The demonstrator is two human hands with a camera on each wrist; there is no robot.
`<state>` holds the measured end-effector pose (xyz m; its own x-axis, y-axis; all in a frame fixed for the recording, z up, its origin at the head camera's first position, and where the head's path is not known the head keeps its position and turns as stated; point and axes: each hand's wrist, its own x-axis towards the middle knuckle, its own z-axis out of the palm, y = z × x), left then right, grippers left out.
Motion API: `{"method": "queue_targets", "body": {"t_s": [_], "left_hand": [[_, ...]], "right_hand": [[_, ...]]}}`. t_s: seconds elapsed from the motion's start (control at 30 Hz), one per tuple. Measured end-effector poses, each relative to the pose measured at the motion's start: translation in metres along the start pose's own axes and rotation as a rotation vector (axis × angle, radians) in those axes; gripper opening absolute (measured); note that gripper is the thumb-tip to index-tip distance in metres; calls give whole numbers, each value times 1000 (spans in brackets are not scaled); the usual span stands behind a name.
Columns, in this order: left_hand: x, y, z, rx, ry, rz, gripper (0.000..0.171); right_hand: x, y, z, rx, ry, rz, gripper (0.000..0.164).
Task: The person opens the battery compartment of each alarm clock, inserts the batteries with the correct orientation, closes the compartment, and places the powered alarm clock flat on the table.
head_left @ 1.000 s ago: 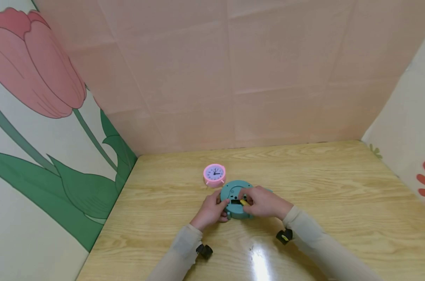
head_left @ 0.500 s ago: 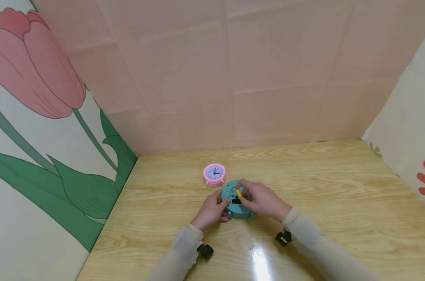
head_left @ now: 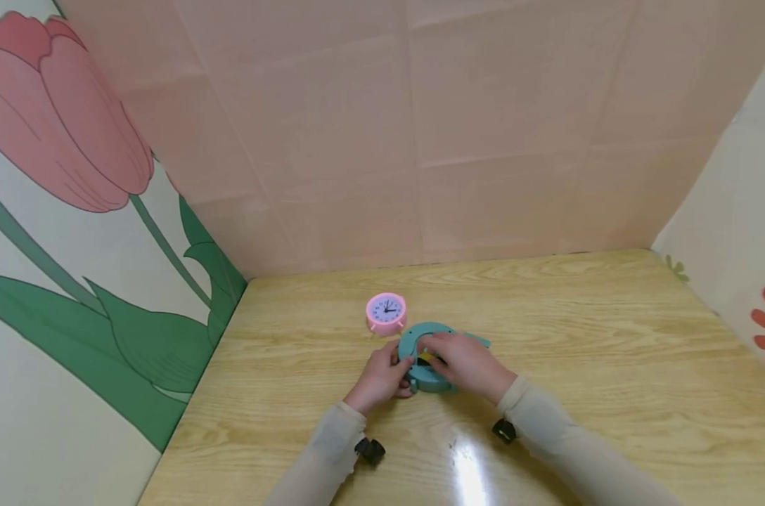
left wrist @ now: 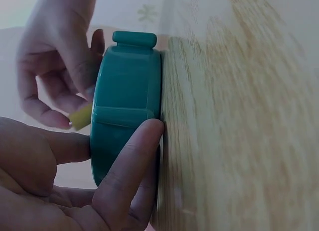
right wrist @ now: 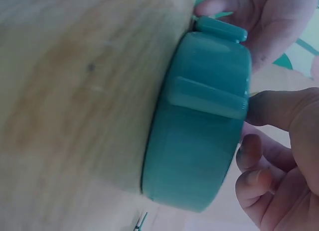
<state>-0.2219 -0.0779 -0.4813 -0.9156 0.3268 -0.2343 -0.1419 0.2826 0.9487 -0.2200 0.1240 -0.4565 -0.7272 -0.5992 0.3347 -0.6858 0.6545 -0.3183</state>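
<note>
A teal alarm clock point(head_left: 429, 383) lies face down on the wooden table, its back up with a dark battery slot showing. My left hand point(head_left: 382, 379) grips its left side, thumb on the back and fingers round the rim. Over the slot, my right hand point(head_left: 474, 362) pinches a yellow battery point(left wrist: 81, 116) between thumb and fingers. In the left wrist view the battery slants against the clock's back, one end showing. My right fingers hide most of the slot from above. The right wrist view shows the clock's teal side point(right wrist: 199, 141) and two raised feet.
A small pink alarm clock point(head_left: 386, 313) stands just behind the teal one, dial up. A flat teal piece point(head_left: 479, 340) lies to the right, partly behind my right hand. A peach-coloured wall point(head_left: 496, 140) closes off the table's back edge.
The battery swings from the slot's right end up toward the clock's upper back, then down and flatter over the slot. My right hand shifts slightly left; my left hand stays.
</note>
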Motion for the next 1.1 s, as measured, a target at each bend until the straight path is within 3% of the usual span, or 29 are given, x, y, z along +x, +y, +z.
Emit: {"method": "queue_targets", "body": {"t_s": [0.13, 0.6, 0.9, 1.1], "left_hand": [[1, 1, 0, 4, -1, -4, 50], [1, 4, 1, -46, 12, -61, 53], [4, 3, 5, -46, 11, -43, 52], [1, 5, 2, -44, 14, -45, 51]], "right_hand": [[-1, 2, 3, -42, -11, -15, 23], [1, 1, 8, -31, -43, -67, 22], [-2, 7, 6, -46, -44, -63, 16], [-5, 12, 5, -33, -75, -73, 23]]}}
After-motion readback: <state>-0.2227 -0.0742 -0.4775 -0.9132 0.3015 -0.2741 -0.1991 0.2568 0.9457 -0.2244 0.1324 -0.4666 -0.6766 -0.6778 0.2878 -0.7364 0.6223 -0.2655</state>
